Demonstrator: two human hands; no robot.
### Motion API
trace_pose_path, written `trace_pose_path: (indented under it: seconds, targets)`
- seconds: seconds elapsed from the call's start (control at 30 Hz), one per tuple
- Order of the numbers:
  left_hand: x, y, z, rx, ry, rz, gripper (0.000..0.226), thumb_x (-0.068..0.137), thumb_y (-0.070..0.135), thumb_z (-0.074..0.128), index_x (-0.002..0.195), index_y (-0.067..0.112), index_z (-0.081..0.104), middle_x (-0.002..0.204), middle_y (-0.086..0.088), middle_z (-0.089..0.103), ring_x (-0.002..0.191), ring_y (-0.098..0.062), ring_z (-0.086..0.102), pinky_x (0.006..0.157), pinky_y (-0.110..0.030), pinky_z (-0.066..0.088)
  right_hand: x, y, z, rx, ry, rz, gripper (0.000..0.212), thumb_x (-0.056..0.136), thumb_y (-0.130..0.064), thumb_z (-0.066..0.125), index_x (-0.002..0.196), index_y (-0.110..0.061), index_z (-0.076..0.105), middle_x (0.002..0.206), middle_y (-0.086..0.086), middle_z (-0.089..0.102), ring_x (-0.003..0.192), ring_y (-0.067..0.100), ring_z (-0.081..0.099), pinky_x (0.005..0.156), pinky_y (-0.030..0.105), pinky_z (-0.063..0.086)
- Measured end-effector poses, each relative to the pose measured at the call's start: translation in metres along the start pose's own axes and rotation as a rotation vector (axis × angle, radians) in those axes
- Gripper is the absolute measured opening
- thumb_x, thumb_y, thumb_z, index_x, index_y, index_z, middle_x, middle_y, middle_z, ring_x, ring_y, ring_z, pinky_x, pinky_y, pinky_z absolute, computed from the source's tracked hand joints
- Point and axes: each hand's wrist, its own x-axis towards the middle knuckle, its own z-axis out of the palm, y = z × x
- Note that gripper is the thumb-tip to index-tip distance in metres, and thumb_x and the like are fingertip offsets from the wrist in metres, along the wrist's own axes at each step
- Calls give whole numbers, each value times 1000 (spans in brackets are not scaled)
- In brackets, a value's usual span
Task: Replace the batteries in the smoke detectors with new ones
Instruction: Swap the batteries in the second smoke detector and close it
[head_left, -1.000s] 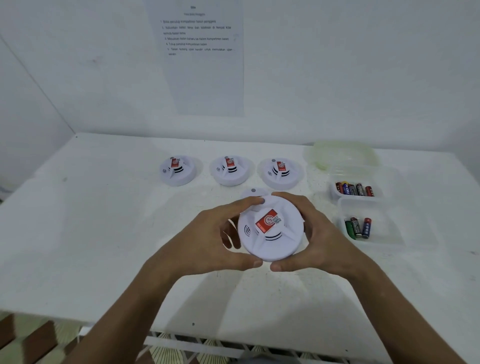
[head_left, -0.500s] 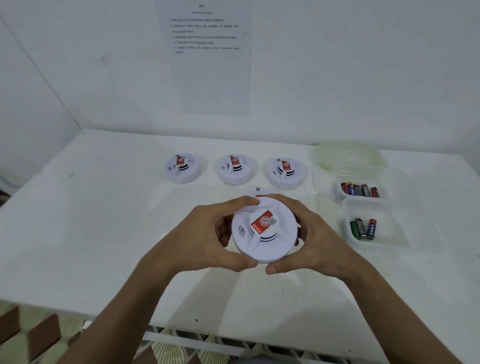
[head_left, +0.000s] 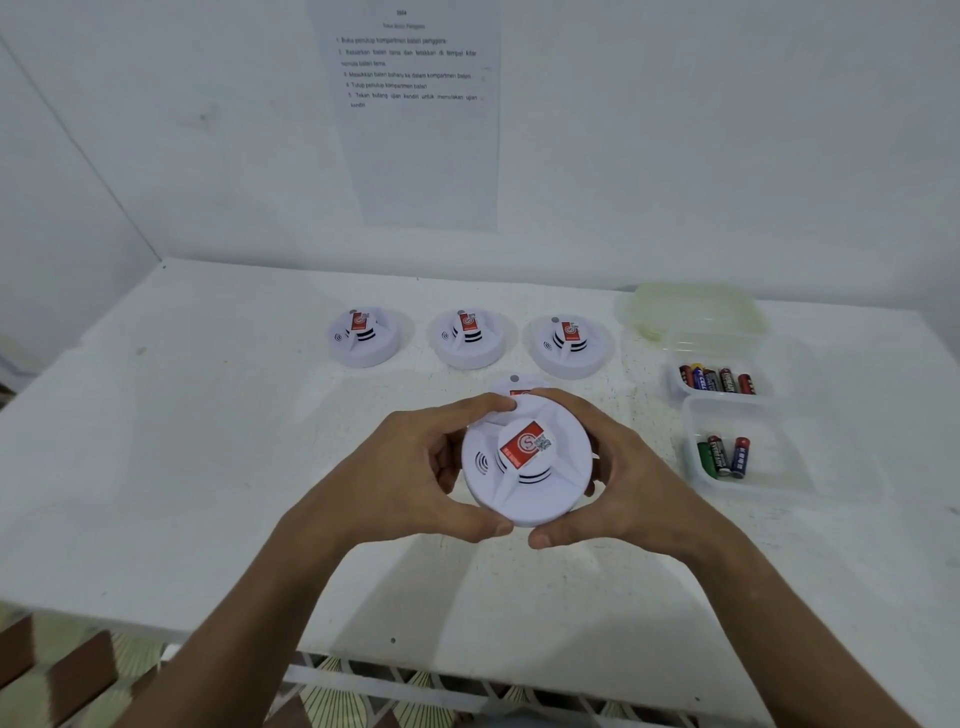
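Smoke detector (head_left: 524, 467) sits up off the table (head_left: 182, 467), held between both hands. Left hand (head_left: 410, 483) and right hand (head_left: 623, 488) curl around its round edge, thumbs underneath.

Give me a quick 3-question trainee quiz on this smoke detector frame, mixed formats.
1. True or false: both hands grip the held smoke detector.
2. How many detectors sit in the back row? A) two B) three C) five
3. Fill in: the near battery tray holds ___ batteries.

Key: 1 true, the left hand and the right hand wrap its rim. 2 B. 3 three.
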Motion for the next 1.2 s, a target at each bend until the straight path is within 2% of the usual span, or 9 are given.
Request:
trace_pose_path:
  seconds: [0.17, 0.3, 0.4, 0.53, 0.63, 0.77, 0.9, 1.03, 1.2]
  targets:
    - [-2, 0, 0, 7, -4, -2, 80, 61, 19, 91, 129, 37, 54, 98, 17, 65, 64, -6, 50, 61, -24, 52, -1, -1, 0, -3, -1, -1, 106, 55, -19, 97, 143, -37, 41, 149, -12, 44, 129, 20, 50, 96, 49, 53]
    - [0, 1, 0, 12, 3, -10, 81, 59, 23, 92, 128, 42, 54, 97, 7, 66, 65, -25, 49, 61, -35, 53, -2, -1, -1, -3, 1, 4, 106, 55, -20, 97, 143, -37, 41, 149, -12, 44, 129, 21, 49, 97, 51, 52]
    - [0, 1, 0, 22, -8, -6, 81, 60, 23, 91, 129, 41, 53, 99, 10, 66, 65, -22, 51, 61, -31, 54, -2, -2, -1, -5, 2, 11, 106, 56, -20, 96, 144, -36, 40, 149, -12, 44, 130, 20, 49, 98, 50, 52]
    - [1, 0, 1, 36, -3, -5, 81, 60, 28, 91, 128, 48, 51, 100, 6, 66, 68, -32, 52, 61, -39, 55, -3, -4, -2, 8, 5, 10, 106, 56, -18, 96, 144, -34, 40, 149, -11, 45, 130, 20, 49, 98, 49, 52]
    - [1, 0, 1, 28, -6, -7, 82, 61, 28, 90, 130, 47, 50, 99, 7, 65, 69, -32, 52, 61, -39, 55, -3, -6, -1, 24, 9, 16, 106, 56, -16, 96, 145, -33, 40, 147, -11, 47, 129, 20, 50, 97, 49, 53]
    - [0, 1, 1, 95, 5, 8, 86, 63, 31, 90, 133, 49, 44, 101, 19, 62, 66, -13, 51, 64, -25, 53, -5, -9, -2, 50, 12, 4, 104, 58, -10, 95, 144, -34, 40, 140, -12, 53, 124, 16, 53, 90, 37, 56]
    - [-1, 4, 2, 159, 9, -13, 96, 64, 40, 87, 137, 59, 28, 96, 24, 60, 72, -15, 54, 65, -17, 51, -6, -11, -1, 70, -3, -7, 103, 60, -5, 92, 145, -26, 38, 143, -11, 51, 130, 15, 50, 94, 31, 54]
    - [-1, 7, 3, 151, -2, 20, 85, 67, 35, 87, 137, 47, 42, 100, 21, 63, 71, -8, 53, 64, -17, 50, -6, -11, -1, 94, -10, -12, 102, 62, 0, 91, 146, -21, 37, 144, -9, 50, 132, 14, 49, 95, 25, 52]
    - [0, 6, 3, 164, 7, 4, 85, 66, 38, 87, 137, 48, 42, 100, 21, 62, 72, -8, 52, 64, -17, 50, -6, -12, -1, 114, -6, -4, 100, 62, 6, 89, 144, -18, 38, 141, -10, 52, 129, 7, 51, 92, 16, 49]
